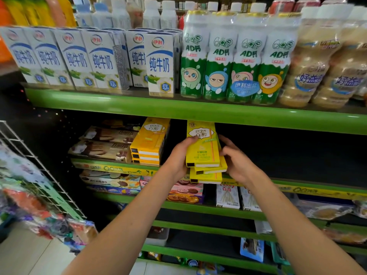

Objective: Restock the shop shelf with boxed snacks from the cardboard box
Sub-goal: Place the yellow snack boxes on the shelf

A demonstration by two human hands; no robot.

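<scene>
Three yellow-green snack boxes (202, 149) are stacked flat at the front of the second shelf (317, 189). My left hand (179, 157) grips the stack's left side, thumb lying on the top box. My right hand (238, 161) is at the stack's right side with fingers spread and loosely bent; whether it touches the boxes I cannot tell. Left of them sits a stack of orange-yellow snack boxes (149, 141). The cardboard box is out of view.
Brown biscuit packs (105, 143) lie left of the orange-yellow stack. Milk cartons (99, 58) and drink bottles (234, 56) fill the green shelf (178, 110) above. Right of my hands the second shelf is dark. A wire rack (39, 175) with snack bags stands at left.
</scene>
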